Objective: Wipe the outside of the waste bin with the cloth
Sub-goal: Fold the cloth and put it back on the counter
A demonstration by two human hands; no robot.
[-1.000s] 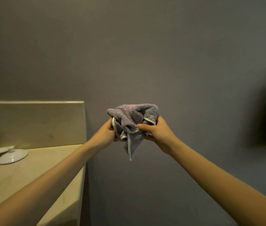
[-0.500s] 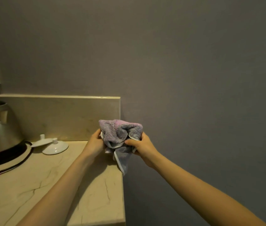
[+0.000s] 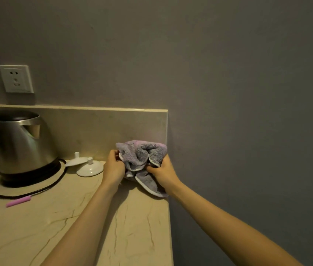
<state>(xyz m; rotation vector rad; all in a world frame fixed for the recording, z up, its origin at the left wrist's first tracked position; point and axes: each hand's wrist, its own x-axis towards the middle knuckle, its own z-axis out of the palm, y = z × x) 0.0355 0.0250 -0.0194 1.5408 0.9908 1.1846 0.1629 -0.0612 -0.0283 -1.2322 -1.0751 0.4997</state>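
The left hand (image 3: 114, 167) has its fingers curled into the left side of the cloth (image 3: 142, 158), and the right hand (image 3: 163, 172) pinches the right side with thumb and bent fingers, so both hands grasp it. The cloth is a bunched, fluffy terry rag, grey-purple with a pinkish patch on top and a pale trim along its edge. One flap hangs down and lies on the far right corner of the counter (image 3: 75, 227); the rest is held just above it. Both bare forearms reach in from the bottom of the view.

The counter is smooth beige stone with darker veins, and a low upstand of the same stone runs along its back. To the left of the hands lie two white ceramic lids (image 3: 89, 167) with small knobs, side by side. Further left stands a shiny steel kettle (image 3: 22, 143) on a dark base, its black cord (image 3: 36, 191) trailing across the stone. Near the cord lies a slim pink stick (image 3: 18, 201). A white socket (image 3: 16, 78) sits on the matt grey wall (image 3: 228, 93). No writing is readable, and the waste bin is out of view.
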